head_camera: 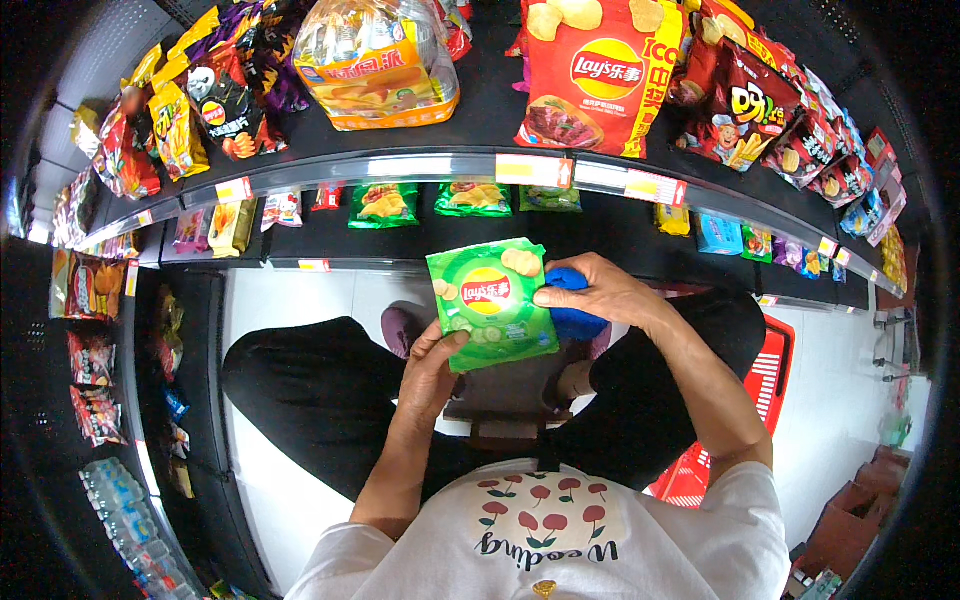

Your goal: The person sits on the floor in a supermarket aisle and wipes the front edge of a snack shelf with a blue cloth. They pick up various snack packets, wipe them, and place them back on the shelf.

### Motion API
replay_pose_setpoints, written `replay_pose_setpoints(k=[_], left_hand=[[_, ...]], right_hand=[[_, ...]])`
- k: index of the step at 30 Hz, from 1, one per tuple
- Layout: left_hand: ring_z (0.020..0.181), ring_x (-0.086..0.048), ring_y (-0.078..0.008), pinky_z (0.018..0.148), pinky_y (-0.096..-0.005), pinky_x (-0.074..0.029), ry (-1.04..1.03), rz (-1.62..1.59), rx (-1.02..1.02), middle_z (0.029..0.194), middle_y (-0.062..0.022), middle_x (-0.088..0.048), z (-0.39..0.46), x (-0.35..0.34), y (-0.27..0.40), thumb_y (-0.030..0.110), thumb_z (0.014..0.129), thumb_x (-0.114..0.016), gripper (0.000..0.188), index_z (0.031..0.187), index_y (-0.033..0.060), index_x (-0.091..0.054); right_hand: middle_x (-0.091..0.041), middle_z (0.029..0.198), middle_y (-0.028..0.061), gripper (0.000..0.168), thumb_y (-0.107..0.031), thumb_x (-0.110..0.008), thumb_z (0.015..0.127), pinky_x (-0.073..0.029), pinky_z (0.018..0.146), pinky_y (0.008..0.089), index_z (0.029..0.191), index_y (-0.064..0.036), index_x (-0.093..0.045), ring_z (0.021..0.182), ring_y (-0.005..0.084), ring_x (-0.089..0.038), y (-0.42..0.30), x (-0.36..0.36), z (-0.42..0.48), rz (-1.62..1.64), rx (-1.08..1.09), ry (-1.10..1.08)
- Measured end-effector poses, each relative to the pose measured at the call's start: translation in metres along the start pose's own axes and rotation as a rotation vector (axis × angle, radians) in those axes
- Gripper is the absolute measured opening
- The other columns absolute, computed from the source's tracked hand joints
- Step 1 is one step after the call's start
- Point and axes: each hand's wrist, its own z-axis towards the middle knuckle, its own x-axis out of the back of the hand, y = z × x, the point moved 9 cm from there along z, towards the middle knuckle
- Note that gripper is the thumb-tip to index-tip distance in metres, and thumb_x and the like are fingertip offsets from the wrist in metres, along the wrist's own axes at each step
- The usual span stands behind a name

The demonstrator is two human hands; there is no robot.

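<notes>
A green bag of Lay's potato chips (491,304) is held up over my lap, its printed front towards me. My left hand (435,360) grips its lower left edge, thumb on the front. My right hand (600,292) pinches the right edge with the thumb and also holds a folded blue cloth (576,319), partly behind the bag. Ahead, several green chip bags (472,199) lie on the lower shelf under the upper shelf's edge. On the upper shelf stand a large red Lay's bag (592,75) and a clear-wrapped pack with an orange base (379,75).
The upper shelf's clear edge strip (450,166) with price tags curves across in front. A red plastic basket (776,367) sits on the floor at my right. At my left is a side shelf (135,375) with snack packs. More snack bags (754,105) stand at upper right.
</notes>
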Motion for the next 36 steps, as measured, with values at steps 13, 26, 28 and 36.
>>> replay_pose_setpoints(k=[13, 26, 28, 36], left_hand=[[0.108, -0.061, -0.0167, 0.097, -0.0345, -0.046, -0.046, 0.079, -0.052, 0.116, -0.0065, -0.066, 0.003, -0.006, 0.005, 0.013, 0.091, -0.063, 0.035, 0.125, 0.0033, -0.061], [0.102, -0.060, -0.0161, 0.091, -0.0310, -0.048, 0.004, 0.764, -0.337, 0.110, -0.0085, -0.065, 0.008, -0.042, 0.084, 0.018, 0.091, -0.068, 0.037, 0.124, 0.0033, -0.060], [0.096, -0.062, -0.0138, 0.086, -0.0284, -0.050, -0.111, 0.864, -0.361, 0.105, -0.0067, -0.067, 0.011, -0.062, 0.087, 0.013, 0.089, -0.070, 0.027, 0.114, 0.0026, -0.067], [0.084, -0.064, -0.0092, 0.074, -0.0250, -0.052, -0.272, 0.908, -0.216, 0.090, -0.0032, -0.070, 0.022, -0.086, 0.075, 0.012, 0.089, -0.069, 0.012, 0.096, 0.0024, -0.070]], right_hand=[[-0.069, 0.083, 0.0109, 0.048, -0.047, -0.069, 0.086, -0.049, 0.075, 0.0349, 0.101, -0.001, -0.069, 0.076, 0.0167, -0.062, 0.001, -0.001, 0.002, -0.098, 0.104, 0.021], [-0.052, 0.066, 0.0109, 0.040, -0.040, -0.069, 0.086, -0.041, 0.062, 0.0370, 0.085, -0.001, -0.063, 0.061, 0.0189, -0.047, -0.014, -0.031, -0.002, -0.202, 0.138, -0.200], [-0.055, 0.067, 0.0122, 0.038, -0.039, -0.070, 0.086, -0.042, 0.063, 0.0367, 0.089, -0.001, -0.065, 0.062, 0.0190, -0.049, -0.017, -0.033, -0.002, -0.194, 0.157, -0.209], [-0.064, 0.076, 0.0154, 0.043, -0.043, -0.071, 0.083, -0.046, 0.066, 0.0375, 0.101, -0.004, -0.069, 0.068, 0.0219, -0.059, -0.026, -0.031, 0.001, -0.210, 0.170, -0.191]])
